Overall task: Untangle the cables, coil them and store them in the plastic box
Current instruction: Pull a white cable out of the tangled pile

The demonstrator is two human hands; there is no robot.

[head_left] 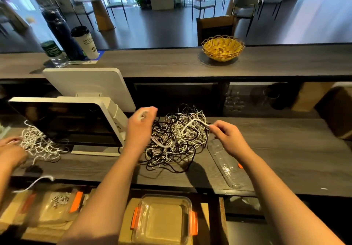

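Observation:
A tangled heap of black and white cables [177,140] lies on the dark wooden counter [285,149]. My left hand [140,128] is raised at the heap's left edge and grips the end of a white cable; it is blurred. My right hand [227,137] pinches the same white cable [190,126], which arches over the heap between both hands. The clear plastic box [162,220] with orange clips stands open below the counter's front edge. Its clear lid [224,162] lies on the counter under my right forearm.
A white screen terminal [76,122] stands left of the heap. Another person's hands [11,153] work a second pile of white cables [38,143] at far left. A second box holding cables [61,204] sits below left. A yellow basket [222,48], cup and bottles stand on the upper ledge.

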